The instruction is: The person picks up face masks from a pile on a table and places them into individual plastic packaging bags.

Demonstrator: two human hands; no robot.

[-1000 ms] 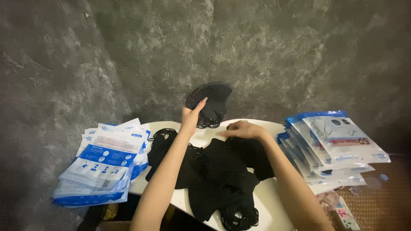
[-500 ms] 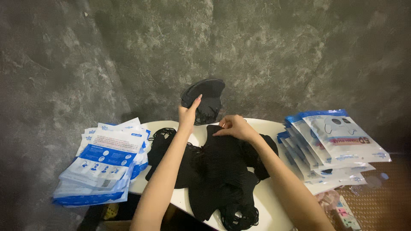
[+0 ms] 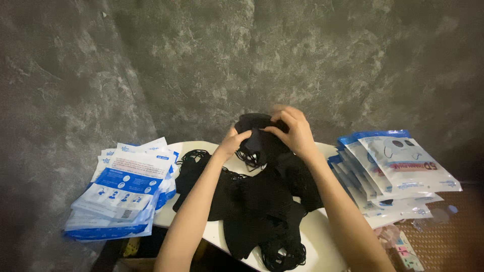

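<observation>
I see a black fabric face mask (image 3: 258, 143) raised above the heap of black masks (image 3: 257, 206) on the white round table (image 3: 322, 242). My left hand (image 3: 233, 142) and right hand (image 3: 292, 132) both pinch it. Blue-white packets (image 3: 123, 189) lie left of the heap.

Blue-and-white flat packets (image 3: 123, 189) stacked at left; clear, blue-topped pouches (image 3: 396, 174) fanned at right.

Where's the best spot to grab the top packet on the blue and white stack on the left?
Probably the near right corner of the top packet, coming from the right, beside the white table. It lies flat on a fanned stack, so that edge overhangs slightly and fingers could slip under it.
</observation>
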